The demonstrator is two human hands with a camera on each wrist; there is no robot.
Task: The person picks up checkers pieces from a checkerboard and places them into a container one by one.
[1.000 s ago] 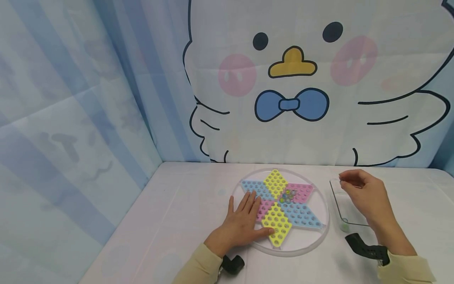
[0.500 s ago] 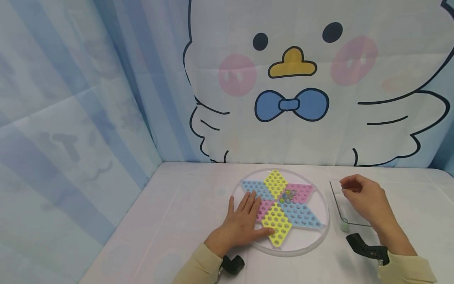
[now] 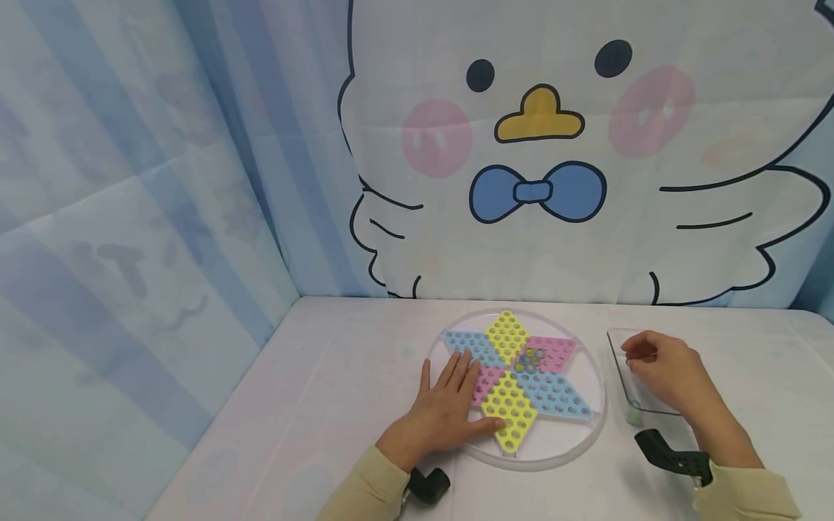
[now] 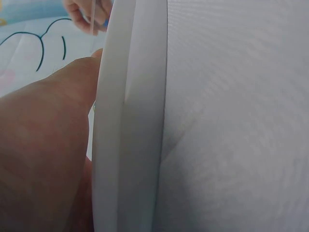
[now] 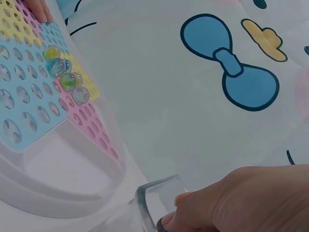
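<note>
A round white Chinese checkers board (image 3: 550, 457) with a yellow, blue and pink star lies on the table. My left hand (image 3: 439, 416) rests flat on its left side, fingers spread over the blue and pink sections. Several glass marbles (image 5: 67, 80) sit together near the star's centre, on the pink section's inner end. My right hand (image 3: 671, 369) is over the clear box (image 3: 619, 365) right of the board. Its thumb and fingertips pinch a dark blue marble (image 5: 161, 225), mostly hidden by the fingers.
A pale green round spot (image 3: 634, 417) shows by the clear box's front left corner. A curtain with a cartoon bird (image 3: 534, 253) hangs behind the table, and a blue striped curtain (image 3: 163, 217) stands at the left.
My right hand has moved down lower over the clear box, its fingers staying pinched. The left hand and the marbles on the board have not moved.
</note>
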